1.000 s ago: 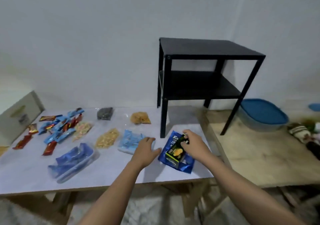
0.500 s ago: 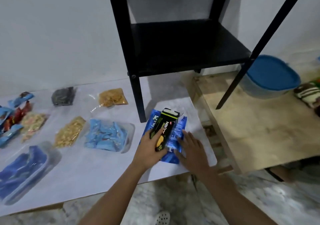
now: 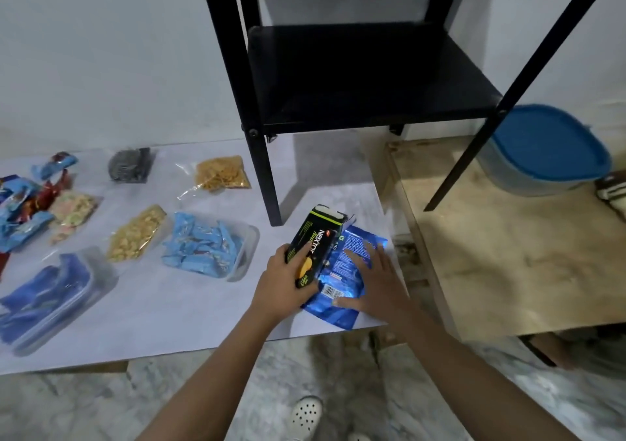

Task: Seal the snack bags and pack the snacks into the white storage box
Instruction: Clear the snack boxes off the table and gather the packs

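Head view: near the right corner of the white tabletop (image 3: 169,312), the left hand (image 3: 284,284) curls its fingers round the lower end of a black-and-green "Nextar" snack packet (image 3: 316,240), tilted over a glossy blue foil snack bag (image 3: 343,271). This bag lies flat, 1 barcode up. The right hand (image 3: 379,284), fingers spread, presses on it.

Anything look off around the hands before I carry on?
The black snack box, gripped by the left hand, has its top end open, a flap sticking out. The blue foil bag under the right hand lies crumpled at the front corner of the table, close to the edge.
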The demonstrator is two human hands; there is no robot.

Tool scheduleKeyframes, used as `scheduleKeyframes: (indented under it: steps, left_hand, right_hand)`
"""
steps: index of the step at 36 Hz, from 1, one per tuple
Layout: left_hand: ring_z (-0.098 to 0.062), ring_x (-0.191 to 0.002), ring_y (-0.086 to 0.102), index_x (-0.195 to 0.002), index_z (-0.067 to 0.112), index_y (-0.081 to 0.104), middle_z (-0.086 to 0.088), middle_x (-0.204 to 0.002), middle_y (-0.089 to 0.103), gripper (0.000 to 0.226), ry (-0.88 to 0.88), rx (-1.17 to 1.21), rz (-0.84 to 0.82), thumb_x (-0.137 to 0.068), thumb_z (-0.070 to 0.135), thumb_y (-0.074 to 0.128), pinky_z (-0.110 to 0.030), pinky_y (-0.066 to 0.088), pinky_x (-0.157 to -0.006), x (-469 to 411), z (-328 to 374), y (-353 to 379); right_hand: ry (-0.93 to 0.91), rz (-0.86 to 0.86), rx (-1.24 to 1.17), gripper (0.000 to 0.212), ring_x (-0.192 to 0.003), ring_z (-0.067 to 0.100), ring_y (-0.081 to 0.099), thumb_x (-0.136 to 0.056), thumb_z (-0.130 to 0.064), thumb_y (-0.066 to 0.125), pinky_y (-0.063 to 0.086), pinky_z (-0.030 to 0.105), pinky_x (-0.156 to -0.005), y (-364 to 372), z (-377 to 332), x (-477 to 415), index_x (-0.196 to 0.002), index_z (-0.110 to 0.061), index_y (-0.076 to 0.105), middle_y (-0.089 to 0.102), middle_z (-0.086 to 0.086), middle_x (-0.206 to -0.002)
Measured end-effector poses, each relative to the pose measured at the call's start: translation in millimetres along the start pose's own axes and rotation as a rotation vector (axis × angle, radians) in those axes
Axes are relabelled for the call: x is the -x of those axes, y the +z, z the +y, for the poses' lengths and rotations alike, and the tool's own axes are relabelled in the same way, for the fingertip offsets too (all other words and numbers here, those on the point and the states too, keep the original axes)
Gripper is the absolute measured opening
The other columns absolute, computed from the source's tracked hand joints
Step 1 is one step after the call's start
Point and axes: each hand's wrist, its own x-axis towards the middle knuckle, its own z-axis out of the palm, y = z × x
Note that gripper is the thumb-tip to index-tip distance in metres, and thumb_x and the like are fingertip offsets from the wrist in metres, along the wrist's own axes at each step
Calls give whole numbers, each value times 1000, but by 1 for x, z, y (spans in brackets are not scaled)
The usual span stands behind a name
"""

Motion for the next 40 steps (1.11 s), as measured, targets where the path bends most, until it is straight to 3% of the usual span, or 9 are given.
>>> scheduleKeyframes:
  steps: [3, 12, 17, 21, 25, 29, 32, 36, 40]
  left_hand:
    - [-23, -120, 41, -144, 35, 27, -6, -141, 34, 87, 0, 7, 5, -64, 67, 36, -38, 44, -97, 2, -2, 0]
    - [-24, -119, 41, -144, 38, 25, -6, -141, 33, 82, -5, -16, 32, -68, 66, 38, -38, 42, -98, 4, -3, 3]
    - [-20, -121, 38, -142, 39, 27, -3, -139, 33, 81, -20, 106, 27, -66, 64, 43, -38, 41, -102, 8, -3, -2]
    - [-17, -123, 38, -140, 43, 28, 1, -137, 33, 79, -46, 195, 40, -66, 59, 50, -39, 43, -102, 13, -6, -5]
    - [-17, -124, 39, -139, 42, 31, 2, -136, 33, 74, -49, 225, 69, -72, 46, 60, -39, 42, -104, 21, -2, -9]
    - [-14, -123, 38, -141, 38, 30, 1, -137, 33, 75, -36, 202, 110, -73, 42, 62, -26, 39, -101, 35, 10, -22]
    - [-8, -119, 37, -141, 36, 32, 5, -135, 32, 72, -24, 197, 189, -77, 36, 66, -17, 34, -93, 50, 21, -40]
    - [-7, -115, 37, -140, 38, 33, 10, -131, 30, 71, -52, 221, 354, -77, 35, 65, -18, 39, -89, 78, 30, -71]
    - [-8, -114, 45, -137, 36, 39, 10, -129, 36, 65, -77, 237, 475, -80, 34, 68, -4, 45, -74, 115, 26, -97]
  right_hand:
    - [-32, -43, 86, 132, -143, 37, -15, -33, -100, 7, -2, 48, -116, 1, -1, -6, -148, -35, 5, -12, 8, -158]
    - [-105, 10, -35, 103, -145, 29, 11, -63, -81, 32, 10, 39, -118, 2, -1, -3, -146, -20, 26, 17, 6, -156]
    - [-59, -13, -255, 81, -140, 19, 27, -78, -42, 71, 23, 29, -114, 1, -11, 7, -144, -21, 29, 33, 2, -150]
    - [-20, 52, -350, 68, -126, 21, 45, -81, -19, 70, 31, 19, -102, -6, -21, 12, -140, -14, 37, 48, 5, -137]
    - [-58, 129, -345, 53, -110, 27, 58, -78, 5, 64, 49, 28, -93, -15, -29, 15, -129, -4, 51, 61, 14, -119]
    - [-74, 172, -409, 53, -108, 27, 61, -75, 5, 66, 52, 45, -92, -23, -25, 22, -126, -5, 55, 63, 14, -119]
    - [-79, 147, -386, 53, -115, 21, 57, -81, 1, 62, 45, 33, -101, -56, -38, 31, -130, -15, 53, 58, 5, -128]
    - [-149, 173, -387, 49, -111, 21, 57, -83, 0, 62, 52, 32, -89, -100, -57, 39, -129, -14, 54, 58, 7, -126]
    - [-300, 221, -327, 48, -109, 20, 58, -80, -1, 63, 39, 17, -85, -131, -87, 42, -126, -13, 56, 60, 7, -125]
